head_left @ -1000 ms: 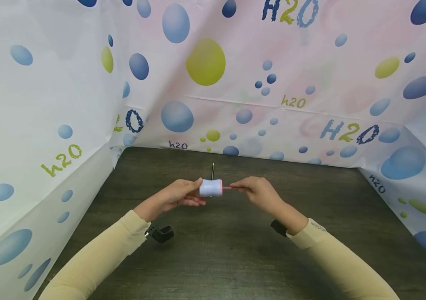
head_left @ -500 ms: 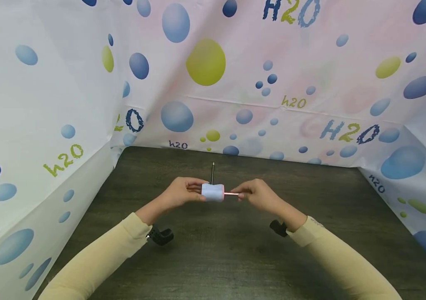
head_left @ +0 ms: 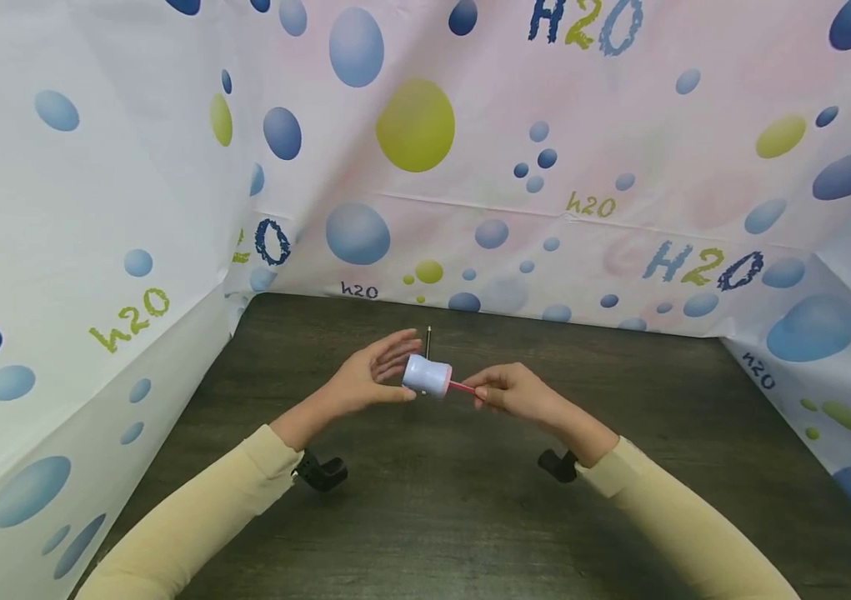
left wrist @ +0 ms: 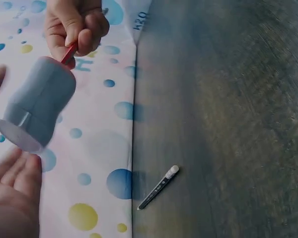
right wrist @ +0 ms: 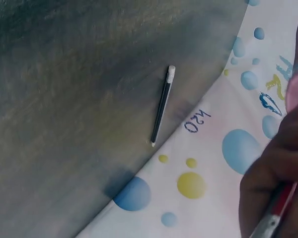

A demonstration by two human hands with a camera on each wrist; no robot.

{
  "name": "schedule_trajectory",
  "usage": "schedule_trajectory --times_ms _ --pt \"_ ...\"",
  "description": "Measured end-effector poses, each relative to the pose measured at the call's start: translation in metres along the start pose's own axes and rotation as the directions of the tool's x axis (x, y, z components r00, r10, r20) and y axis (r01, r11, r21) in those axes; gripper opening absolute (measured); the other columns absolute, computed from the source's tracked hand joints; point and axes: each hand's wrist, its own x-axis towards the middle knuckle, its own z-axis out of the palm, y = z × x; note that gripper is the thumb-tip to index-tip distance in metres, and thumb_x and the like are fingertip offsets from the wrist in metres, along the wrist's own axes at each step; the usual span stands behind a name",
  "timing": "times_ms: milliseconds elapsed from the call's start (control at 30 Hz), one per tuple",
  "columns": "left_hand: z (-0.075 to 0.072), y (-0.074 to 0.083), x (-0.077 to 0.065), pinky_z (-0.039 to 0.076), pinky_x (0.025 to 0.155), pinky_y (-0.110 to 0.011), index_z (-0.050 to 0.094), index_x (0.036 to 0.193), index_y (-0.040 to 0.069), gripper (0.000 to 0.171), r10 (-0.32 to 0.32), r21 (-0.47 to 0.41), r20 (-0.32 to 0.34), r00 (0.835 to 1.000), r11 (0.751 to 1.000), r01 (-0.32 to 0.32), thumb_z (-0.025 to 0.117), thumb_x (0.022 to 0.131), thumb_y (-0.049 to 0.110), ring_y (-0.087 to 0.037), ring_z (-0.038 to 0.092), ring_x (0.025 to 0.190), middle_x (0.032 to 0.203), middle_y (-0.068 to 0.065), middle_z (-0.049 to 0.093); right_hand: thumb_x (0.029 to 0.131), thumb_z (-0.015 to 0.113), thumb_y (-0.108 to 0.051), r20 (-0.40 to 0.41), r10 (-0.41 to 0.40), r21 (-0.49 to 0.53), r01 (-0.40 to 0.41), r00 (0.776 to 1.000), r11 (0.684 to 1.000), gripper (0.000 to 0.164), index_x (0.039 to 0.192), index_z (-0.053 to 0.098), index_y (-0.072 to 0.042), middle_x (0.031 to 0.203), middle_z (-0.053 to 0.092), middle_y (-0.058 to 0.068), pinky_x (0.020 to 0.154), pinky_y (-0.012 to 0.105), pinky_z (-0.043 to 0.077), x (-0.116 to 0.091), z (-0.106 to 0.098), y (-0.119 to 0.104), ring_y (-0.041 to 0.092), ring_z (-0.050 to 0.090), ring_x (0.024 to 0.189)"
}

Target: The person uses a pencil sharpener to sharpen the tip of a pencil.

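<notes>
One dark tabletop | dotted backdrop behind | left hand spread | right hand pinching red stick

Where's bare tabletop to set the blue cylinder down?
Bare tabletop shows between the left sleeve and right sleeve, and from the right hand across to the right-hand wall. The middle is crowded: left hand, blue cylinder and red stick, with the black pencil lying partly behind them.
</notes>
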Motion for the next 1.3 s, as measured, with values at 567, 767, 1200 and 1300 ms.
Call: schedule_trajectory --times_ms 567,767,1200,1300 --pt "-0.004 -0.004 0.005 0.062 0.098 -0.041 0.056 0.139 -0.012 0.051 -0.363 -0.102 0.061 0.93 0.924 0.368 0.06 0.105 0.026 -0.014 0.075 0.094 0.127 -0.027 0.07 0.087 0.073 0.005 -0.225 -0.53 -0.597 0.315 0.818 0.738 0.021 0.105 0.08 -0.002 0.096 0.081 0.014 0.058 0.023 0.051 -0.008 0.012 -0.004 0.025 0.073 0.074" --pt "0.0 -0.005 0.004 0.06 0.101 -0.046 0.06 0.138 -0.007 0.049 -0.274 0.024 -0.035 0.961 0.961 0.275 0.073 0.095 0.01 -0.033 0.069 0.122 0.136 -0.026 0.065 0.094 0.066 0.005 -0.202 -0.33 -0.457 0.209 0.922 0.864 0.021 0.109 0.079 -0.001 0.094 0.08 0.016 0.055 0.019 0.038 -0.007 0.012 -0.006 0.021 0.068 0.066" --pt "0.01 -0.008 0.0 0.058 0.104 -0.043 0.062 0.137 -0.004 0.054 -0.07 0.133 -0.08 0.994 0.988 0.08 0.08 0.086 0.001 -0.041 0.064 0.127 0.142 -0.027 0.061 0.103 0.055 -0.003 0.061 -0.04 -0.089 0.045 0.997 0.995 0.025 0.118 0.069 0.011 0.083 0.067 0.023 0.069 0.027 0.045 0.006 -0.007 0.006 0.013 0.049 0.071" --pt "0.006 -0.007 -0.001 0.051 0.112 -0.047 0.057 0.142 -0.003 0.057 -0.048 0.061 -0.042 0.998 0.997 0.05 0.077 0.089 0.004 -0.041 0.057 0.136 0.149 -0.025 0.056 0.103 0.056 -0.004 0.02 -0.075 -0.108 0.077 0.997 0.991 0.024 0.119 0.069 0.009 0.088 0.071 0.022 0.069 0.027 0.047 0.003 -0.006 0.007 0.011 0.053 0.073"
